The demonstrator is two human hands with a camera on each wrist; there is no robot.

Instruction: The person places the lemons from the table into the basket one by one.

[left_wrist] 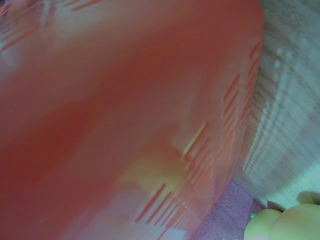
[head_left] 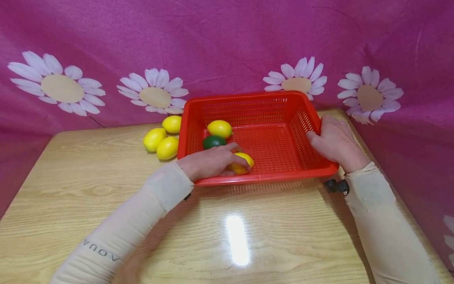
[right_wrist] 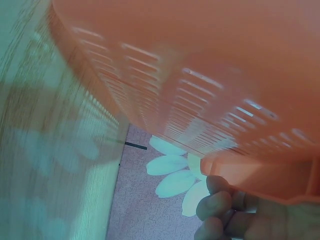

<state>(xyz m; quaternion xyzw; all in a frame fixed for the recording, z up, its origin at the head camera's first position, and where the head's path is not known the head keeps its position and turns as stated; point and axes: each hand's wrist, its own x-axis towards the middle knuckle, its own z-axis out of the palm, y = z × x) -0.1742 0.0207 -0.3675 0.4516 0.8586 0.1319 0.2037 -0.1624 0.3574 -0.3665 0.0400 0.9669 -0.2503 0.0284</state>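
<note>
Pale sleeves (head_left: 120,228) lie nearest the camera, running from the near side of the basket (head_left: 269,154) toward its left and right parts. Over the near rim, left of the basket's middle, dips the left hand (head_left: 213,162), its fingers curled round a held lemon (head_left: 238,169) just inside the near wall. At the basket's right end, the right hand (head_left: 337,138) grips the rim, thumb to the inner side; the right wrist view shows bent fingers at the lip outside. Toward the basket's left end, inside, lie a second lemon (head_left: 220,129) and, just in front of it, a green fruit (head_left: 214,142). Outside, beside the basket's left wall, three lemons (head_left: 167,148) sit close together on the table (head_left: 88,177). Behind the basket hangs a flowered cloth (head_left: 227,47). The step in hand seems to be handling one lemon within the basket while the other hand steadies it. Since the left wrist view is mostly blurred red wall, I cannot tell whether the held lemon touches the floor; either way, the next move calls for clearing the near rim with the left hand and keeping the basket steady.
</note>
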